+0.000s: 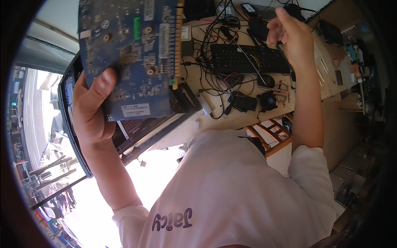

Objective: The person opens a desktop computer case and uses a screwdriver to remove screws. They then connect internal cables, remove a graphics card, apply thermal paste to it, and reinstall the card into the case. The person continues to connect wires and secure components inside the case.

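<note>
My left hand grips a blue graphics card by its lower left corner, thumb across the near face. That face carries small components, spring screws and pale stickers. A row of gold contacts runs down its right edge, and its top runs out of the picture. Under the card lies a dark computer case, partly hidden by it. Over the far right of the table, my right hand is raised beyond the keyboard. Its fingers are apart and partly bent, and I see nothing in them.
Tangled black cables spread across the table beside the keyboard. A long screwdriver lies over the keys. Near it are a dark mouse and scissors. A wooden chair stands at the near edge.
</note>
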A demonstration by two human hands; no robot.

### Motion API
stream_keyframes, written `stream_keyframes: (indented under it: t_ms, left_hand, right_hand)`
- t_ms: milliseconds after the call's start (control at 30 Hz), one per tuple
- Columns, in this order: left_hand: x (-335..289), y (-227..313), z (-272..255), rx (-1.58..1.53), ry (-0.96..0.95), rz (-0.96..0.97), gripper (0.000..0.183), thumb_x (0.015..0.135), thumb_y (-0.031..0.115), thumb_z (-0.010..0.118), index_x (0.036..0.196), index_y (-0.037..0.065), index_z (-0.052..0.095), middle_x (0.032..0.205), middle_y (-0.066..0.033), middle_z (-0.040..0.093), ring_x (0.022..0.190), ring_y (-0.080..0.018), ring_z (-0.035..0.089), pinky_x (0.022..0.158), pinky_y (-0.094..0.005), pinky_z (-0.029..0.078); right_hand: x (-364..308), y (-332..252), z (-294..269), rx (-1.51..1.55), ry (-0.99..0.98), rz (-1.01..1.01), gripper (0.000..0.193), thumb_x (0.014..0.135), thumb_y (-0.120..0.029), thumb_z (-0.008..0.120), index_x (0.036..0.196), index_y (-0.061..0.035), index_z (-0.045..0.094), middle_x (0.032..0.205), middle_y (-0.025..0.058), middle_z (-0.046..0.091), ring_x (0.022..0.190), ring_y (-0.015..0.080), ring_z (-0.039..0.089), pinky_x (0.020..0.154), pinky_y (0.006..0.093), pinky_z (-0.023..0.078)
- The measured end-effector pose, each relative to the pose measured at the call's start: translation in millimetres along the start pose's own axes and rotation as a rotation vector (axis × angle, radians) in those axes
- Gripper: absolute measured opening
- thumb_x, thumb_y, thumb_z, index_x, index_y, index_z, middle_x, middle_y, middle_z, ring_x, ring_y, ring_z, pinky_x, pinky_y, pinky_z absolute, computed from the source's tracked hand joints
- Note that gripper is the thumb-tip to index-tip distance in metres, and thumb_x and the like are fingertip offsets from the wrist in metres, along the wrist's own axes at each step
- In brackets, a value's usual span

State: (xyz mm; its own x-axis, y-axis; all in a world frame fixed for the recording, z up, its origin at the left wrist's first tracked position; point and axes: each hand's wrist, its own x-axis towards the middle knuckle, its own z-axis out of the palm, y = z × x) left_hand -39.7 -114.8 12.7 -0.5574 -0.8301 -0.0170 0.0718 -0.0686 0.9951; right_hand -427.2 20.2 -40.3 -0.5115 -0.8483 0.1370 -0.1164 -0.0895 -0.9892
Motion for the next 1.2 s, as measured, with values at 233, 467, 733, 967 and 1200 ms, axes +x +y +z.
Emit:
stream_keyframes:
  t_ms: [233,467,733,967,1200]
  left_hand:
    - [-35.6,-50.0,-50.5,-0.498,0.147,0.0,0.052,0.094,0.026,0.068,0.136,0.0,0.053,0.127,-0.0147,0.066,0.109,-0.0293,0.067,0.098,-0.0466,0.054]
    - [-49.7,-89.4,-62.6,-0.526,0.208,0.141,0.056,0.102,0.037,0.054,0.14,-0.004,0.045,0.141,-0.017,0.054,0.115,-0.0233,0.064,0.098,-0.0435,0.056]
    - [-63.8,-123.2,-82.7,0.252,0.156,0.629,0.062,0.102,0.04,0.053,0.146,-0.001,0.039,0.149,-0.0182,0.045,0.124,-0.0299,0.06,0.099,-0.0452,0.056]
    - [-72.0,-116.9,-63.8,-0.182,0.29,0.35,0.052,0.099,0.037,0.058,0.135,-0.001,0.053,0.134,-0.0189,0.06,0.106,-0.0284,0.069,0.09,-0.0456,0.06]
    - [-64.9,-92.6,-21.9,-0.558,0.03,0.142,0.049,0.098,0.038,0.061,0.128,0.0,0.06,0.132,-0.0137,0.062,0.111,-0.0271,0.065,0.099,-0.0481,0.052]
  right_hand:
    - [-62.4,104.1,-58.6,-0.192,0.274,0.441,0.034,0.1,-0.016,0.056,0.126,0.0042,0.061,0.088,0.0118,0.072,0.064,0.0132,0.064,0.058,0.0252,0.051]
    - [-120.7,178.2,-128.3,-0.169,0.601,0.615,0.022,0.095,-0.018,0.059,0.099,0.003,0.066,0.075,0.0096,0.069,0.059,0.0148,0.063,0.051,0.0271,0.048]
    - [-175.7,258.6,-180.2,-0.273,0.669,0.812,0.03,0.091,-0.006,0.055,0.113,0.0112,0.066,0.077,0.0173,0.07,0.053,0.0192,0.063,0.045,0.0309,0.047]
    - [-159.1,250.0,-152.7,-0.284,0.599,0.826,0.028,0.093,-0.014,0.058,0.108,0.0081,0.068,0.072,0.0156,0.069,0.049,0.0176,0.061,0.043,0.0287,0.043]
    - [-104.5,184.9,-89.0,-0.427,0.37,0.714,0.028,0.097,-0.021,0.063,0.089,0.0044,0.072,0.063,0.0084,0.065,0.05,0.0136,0.058,0.048,0.0284,0.045]
